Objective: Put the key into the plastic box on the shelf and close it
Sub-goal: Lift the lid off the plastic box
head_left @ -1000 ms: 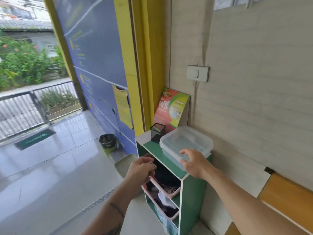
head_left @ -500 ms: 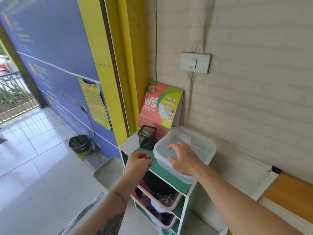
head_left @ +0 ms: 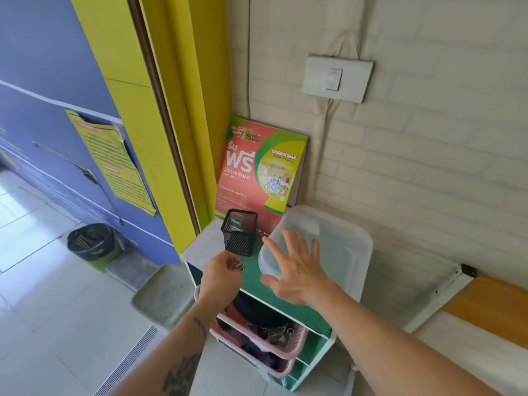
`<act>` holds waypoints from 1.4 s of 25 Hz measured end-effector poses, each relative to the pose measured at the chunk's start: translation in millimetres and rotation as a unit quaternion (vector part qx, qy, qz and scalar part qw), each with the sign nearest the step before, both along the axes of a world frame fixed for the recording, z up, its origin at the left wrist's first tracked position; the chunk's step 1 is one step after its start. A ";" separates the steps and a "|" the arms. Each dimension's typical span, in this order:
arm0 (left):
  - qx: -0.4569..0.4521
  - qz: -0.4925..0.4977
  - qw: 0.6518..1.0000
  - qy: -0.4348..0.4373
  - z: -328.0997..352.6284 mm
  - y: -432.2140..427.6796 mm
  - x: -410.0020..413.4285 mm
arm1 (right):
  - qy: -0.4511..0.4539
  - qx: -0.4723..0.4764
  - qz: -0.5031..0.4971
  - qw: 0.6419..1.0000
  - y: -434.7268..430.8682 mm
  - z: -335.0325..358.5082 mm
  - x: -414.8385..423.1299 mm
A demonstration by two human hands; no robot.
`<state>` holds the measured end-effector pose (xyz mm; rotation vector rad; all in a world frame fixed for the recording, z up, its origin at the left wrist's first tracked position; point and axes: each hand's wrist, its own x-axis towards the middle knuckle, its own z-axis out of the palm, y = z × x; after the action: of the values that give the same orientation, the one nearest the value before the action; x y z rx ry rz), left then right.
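While I look down at the green-topped shelf (head_left: 248, 278) in the lower middle of the frame, my left hand (head_left: 221, 277) is closed into a loose fist just below the black mesh pen holder (head_left: 239, 232). Its fingers (head_left: 228, 260) pinch a small metal key (head_left: 239, 266), of which I can see only a dull silvery bit poking out to the right of the knuckles, over the shelf top and not touching it. The key's shape is too small and blurred to tell further.

My right hand (head_left: 298, 274) is spread wide, fingers released and splayed, hovering over the near left corner of the plastic box (head_left: 337, 247); whether the palm touches the lid I cannot tell. The box is translucent and whitish with rounded corners, its lid on, the green of the shelf showing faintly through it. It sits on the right part of the shelf top, close against the pale brick wall (head_left: 428, 172), just right of the pen holder.

Behind both, a red and green laundry poster (head_left: 260, 167) leans upright in the corner. Under the shelf top, pink baskets (head_left: 265, 342) hold dark clothes. A light switch (head_left: 337, 78) sits in the upper right, and a small lined bin (head_left: 93, 244) stands on the tiled floor at the left.
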<state>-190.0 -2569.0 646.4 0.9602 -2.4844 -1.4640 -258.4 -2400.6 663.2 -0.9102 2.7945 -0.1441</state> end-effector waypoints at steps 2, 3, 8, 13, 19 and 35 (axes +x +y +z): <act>-0.038 -0.038 0.999 0.010 -11.5 -6.4 -0.6 | 0.023 -0.001 -0.006 1.000 -0.8 -4.2 0.2; -0.050 -0.055 0.997 0.015 -16.3 -8.7 -1.1 | 0.031 -0.004 -0.008 0.999 -1.2 -5.2 0.4; -0.080 -0.109 0.989 0.066 -35.3 -11.2 -11.9 | 0.056 0.002 -0.022 0.998 -1.7 -7.3 1.2; -0.067 -0.121 0.988 0.064 -46.5 -9.4 -24.5 | 0.069 0.001 -0.035 0.997 -4.3 -7.8 2.9; -0.149 -0.195 0.965 0.095 -57.0 -18.0 -27.1 | 0.078 -0.004 -0.042 0.996 -6.5 -7.7 4.0; 0.418 -0.060 0.906 0.025 -30.2 0.2 -25.4 | 0.036 0.028 -0.040 0.998 -11.8 14.5 2.5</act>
<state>-215.4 -2568.8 616.3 0.8234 -1.8623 -2.6362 -255.9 -2412.4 677.7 -0.8076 2.8860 -0.0439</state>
